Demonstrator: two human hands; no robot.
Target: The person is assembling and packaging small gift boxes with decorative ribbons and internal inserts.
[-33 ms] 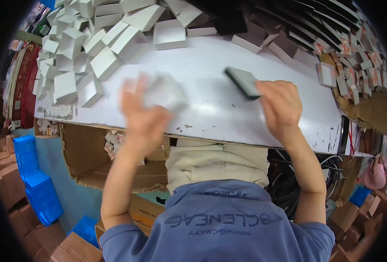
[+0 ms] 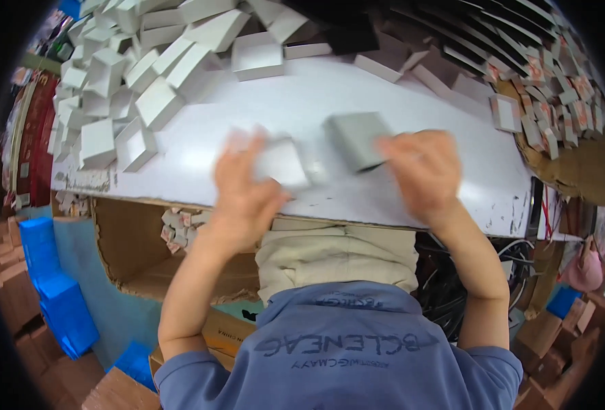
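Note:
My left hand (image 2: 244, 195) has its fingers and thumb around a small white open box (image 2: 282, 162), held just above the white table (image 2: 214, 133). Both are smeared by motion. On the other side, my right hand (image 2: 425, 174) pinches the near right corner of a grey box lid (image 2: 360, 140) with a dark lower edge. Its broad flat face is turned up. A narrow gap separates the lid from the white box, with the lid slightly farther from me. Whether the lid is hollow underneath is hidden.
Loose white boxes (image 2: 159, 102) are heaped at the far left. Long black pieces (image 2: 476, 34) lie at the far right, beside many small white-and-orange boxes (image 2: 541, 109). Below the table edge stands an open cardboard box (image 2: 135, 239). Cables (image 2: 446, 273) hang under the right side.
My hands have drawn closer together, the left moving right with the white box. The grey lid has turned from a slanted position to show its broad face.

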